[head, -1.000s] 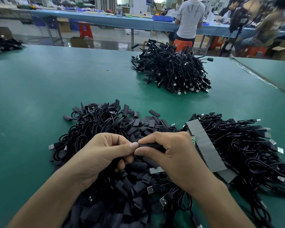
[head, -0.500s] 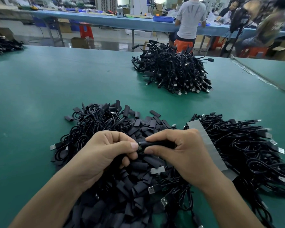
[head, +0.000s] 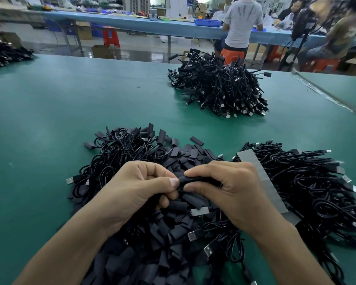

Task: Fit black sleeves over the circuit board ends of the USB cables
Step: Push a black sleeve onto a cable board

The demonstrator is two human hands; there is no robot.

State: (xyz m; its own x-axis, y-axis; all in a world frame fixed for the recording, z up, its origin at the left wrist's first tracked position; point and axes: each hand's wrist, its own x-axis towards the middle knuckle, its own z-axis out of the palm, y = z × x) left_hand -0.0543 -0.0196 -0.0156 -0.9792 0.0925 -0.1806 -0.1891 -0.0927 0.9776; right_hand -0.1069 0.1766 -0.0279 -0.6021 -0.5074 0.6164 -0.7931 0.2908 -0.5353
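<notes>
Both hands meet over a heap of loose black sleeves (head: 169, 229) and coiled USB cables (head: 119, 153) on the green table. My right hand (head: 228, 194) pinches a black sleeve (head: 195, 179) between thumb and forefinger; the sleeve lies horizontally and its right part is hidden in the palm. My left hand (head: 140, 188) grips the cable end at the sleeve's left mouth with thumb and curled fingers. The circuit board end is hidden inside the sleeve and fingers.
A bundle of cables with a grey strip (head: 263, 182) across it lies at the right. Another pile of cables (head: 220, 87) sits at the far side of the green table (head: 49, 120). People work at a blue bench (head: 173, 27) beyond.
The sleeve has slid further into my right hand's grip, and both hands have stayed together over the heap with only small shifts.
</notes>
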